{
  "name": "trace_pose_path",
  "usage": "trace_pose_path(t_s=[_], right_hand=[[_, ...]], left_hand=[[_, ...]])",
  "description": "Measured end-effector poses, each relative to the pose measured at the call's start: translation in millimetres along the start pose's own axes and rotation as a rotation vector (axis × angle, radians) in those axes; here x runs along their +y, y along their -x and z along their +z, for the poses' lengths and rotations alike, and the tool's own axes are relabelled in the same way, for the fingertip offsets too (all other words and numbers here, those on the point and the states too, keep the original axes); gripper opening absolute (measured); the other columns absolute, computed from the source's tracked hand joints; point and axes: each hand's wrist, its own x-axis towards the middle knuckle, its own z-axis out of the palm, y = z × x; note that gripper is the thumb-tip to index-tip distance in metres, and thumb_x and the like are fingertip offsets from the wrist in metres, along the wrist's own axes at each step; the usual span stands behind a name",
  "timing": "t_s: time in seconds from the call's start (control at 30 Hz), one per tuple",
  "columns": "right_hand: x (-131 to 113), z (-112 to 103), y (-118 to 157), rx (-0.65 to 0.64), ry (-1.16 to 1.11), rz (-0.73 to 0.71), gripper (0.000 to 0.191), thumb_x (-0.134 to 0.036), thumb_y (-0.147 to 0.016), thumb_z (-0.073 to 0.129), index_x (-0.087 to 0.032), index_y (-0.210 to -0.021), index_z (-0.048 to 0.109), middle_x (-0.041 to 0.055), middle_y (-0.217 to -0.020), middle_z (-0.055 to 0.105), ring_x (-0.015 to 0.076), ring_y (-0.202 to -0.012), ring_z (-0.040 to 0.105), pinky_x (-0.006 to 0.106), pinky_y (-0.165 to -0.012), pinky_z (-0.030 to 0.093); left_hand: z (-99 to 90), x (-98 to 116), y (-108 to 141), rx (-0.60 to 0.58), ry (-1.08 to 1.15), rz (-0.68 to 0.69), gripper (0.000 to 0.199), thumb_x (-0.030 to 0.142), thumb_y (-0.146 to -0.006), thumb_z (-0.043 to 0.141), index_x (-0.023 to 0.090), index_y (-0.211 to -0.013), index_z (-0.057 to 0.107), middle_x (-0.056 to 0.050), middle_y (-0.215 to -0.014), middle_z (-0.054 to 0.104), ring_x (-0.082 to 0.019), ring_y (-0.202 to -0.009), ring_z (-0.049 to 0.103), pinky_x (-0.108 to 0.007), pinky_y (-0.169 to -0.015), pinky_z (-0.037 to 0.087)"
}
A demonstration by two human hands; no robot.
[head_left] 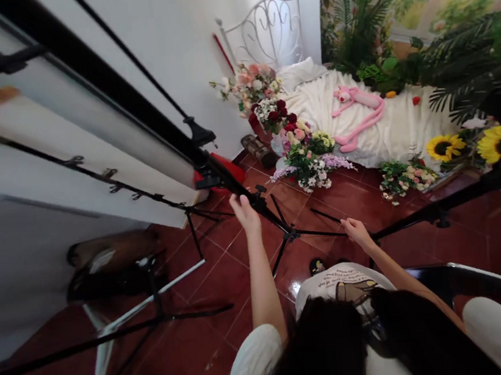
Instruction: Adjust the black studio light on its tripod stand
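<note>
A black tripod stand (231,181) leans across from the upper left, its spread legs (290,233) on the floor. My left hand (247,214) is closed round the lower part of its pole, near a knob; the far fingers are partly hidden. Lower and to the right, my right hand (356,231) is closed on a thin black rod (325,214) that points up and left. One leg of the stand also runs to this hand, and I cannot tell whether the fingers touch it. A second black stand (420,214) slants in from the right, close beside my right hand.
Artificial flowers (304,156) edge a white-draped bed (402,127) bearing a pink plush toy (361,99). Sunflowers (446,146) stand at the right. More stand legs (197,313), a white pipe (154,298) and a clipped white board (90,165) are on the left. A black-topped table (448,284) is beside me.
</note>
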Motion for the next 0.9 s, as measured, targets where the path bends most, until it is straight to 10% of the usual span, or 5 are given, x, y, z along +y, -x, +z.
trace_pose_path(t_s=[0.2, 0.43, 0.67, 0.9], right_hand=[[-41, 40, -25, -0.174, 0.175, -0.169, 0.063, -0.082, -0.070, 0.061, -0.024, -0.056, 0.039, -0.0066, -0.050, 0.037, 0.0088, -0.047, 0.033, 0.024, -0.044, 0.027], [-113, 123, -68, -0.489, 0.284, -0.186, 0.048, -0.061, -0.093, 0.055, -0.019, -0.071, 0.060, -0.0059, -0.047, 0.047, 0.0086, -0.040, 0.038, 0.022, -0.042, 0.029], [-150, 209, -96, -0.520, 0.307, -0.167, 0.043, -0.051, -0.102, 0.051, -0.019, -0.076, 0.058, -0.0053, -0.048, 0.052, 0.0077, -0.036, 0.040, 0.020, -0.043, 0.034], [-159, 218, -105, -0.475, 0.488, -0.156, 0.052, -0.051, -0.104, 0.049, -0.017, -0.065, 0.058, -0.0012, -0.045, 0.053, 0.0085, -0.038, 0.044, 0.020, -0.047, 0.036]], left_hand=[[15.2, 6, -14, -0.007, 0.125, -0.012, 0.067, 0.086, -0.081, 0.046, 0.020, -0.078, 0.056, -0.001, -0.064, 0.056, -0.013, -0.062, 0.055, -0.026, -0.065, 0.048], [15.1, 7, -13, -0.015, 0.174, -0.047, 0.068, 0.089, -0.074, 0.052, 0.021, -0.071, 0.055, -0.001, -0.064, 0.056, -0.011, -0.059, 0.054, -0.025, -0.061, 0.046], [15.1, -3, -15, -0.015, 0.140, -0.012, 0.064, 0.085, -0.078, 0.052, 0.021, -0.074, 0.056, 0.000, -0.066, 0.059, -0.013, -0.061, 0.057, -0.026, -0.064, 0.048], [18.1, -6, -16, 0.022, 0.114, -0.008, 0.062, 0.083, -0.080, 0.049, 0.022, -0.076, 0.056, -0.001, -0.069, 0.059, -0.014, -0.064, 0.058, -0.027, -0.065, 0.046]])
